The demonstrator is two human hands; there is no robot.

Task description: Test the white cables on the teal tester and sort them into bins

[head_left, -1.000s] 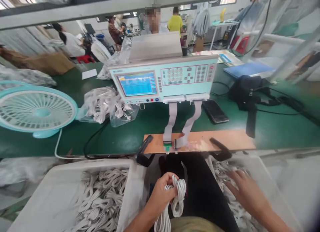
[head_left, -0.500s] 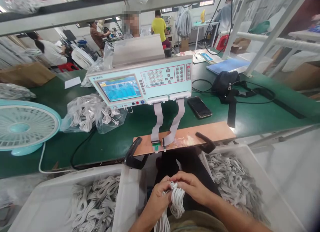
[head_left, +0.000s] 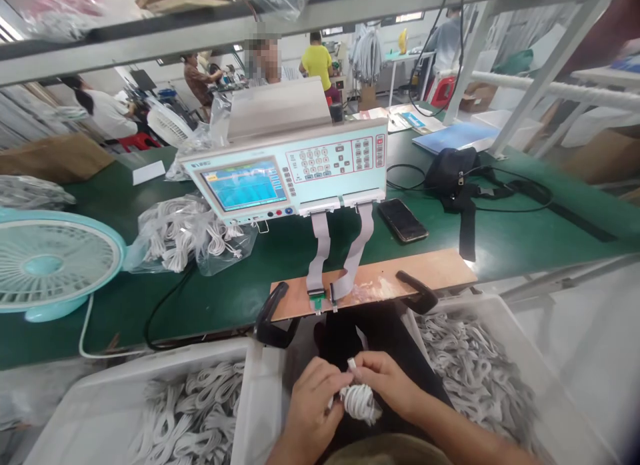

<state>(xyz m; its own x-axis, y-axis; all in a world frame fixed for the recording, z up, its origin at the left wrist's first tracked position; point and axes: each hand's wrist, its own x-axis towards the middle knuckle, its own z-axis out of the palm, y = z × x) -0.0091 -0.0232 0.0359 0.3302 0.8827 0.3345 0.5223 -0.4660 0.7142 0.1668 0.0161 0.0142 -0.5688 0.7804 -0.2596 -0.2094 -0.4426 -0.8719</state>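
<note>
A coiled white cable [head_left: 359, 403] is held low in front of my lap, between both hands. My left hand [head_left: 314, 399] is closed on the left side of the coil, fingers bent over it. My right hand [head_left: 387, 379] pinches a small white connector [head_left: 352, 363] at the cable's end, just above the coil. Part of the cable is hidden behind the left fingers. Beyond the hands, a green circuit board [head_left: 319, 302] with a metal plug sits at the edge of a wooden board [head_left: 380, 281], and a second plug [head_left: 335, 307] lies beside it.
Grey ribbon cables run up to a tester [head_left: 295, 171] with a lit screen. White bins [head_left: 250, 391] full of coiled cables flank my legs. Black clamps [head_left: 420, 293] hold the board. A fan [head_left: 45, 265], bagged cables [head_left: 175, 235] and a phone [head_left: 403, 220] are on the green table.
The connector has come up above the coil in my right fingers. Long loops that hung below my left hand are no longer visible. The view has tilted slightly.
</note>
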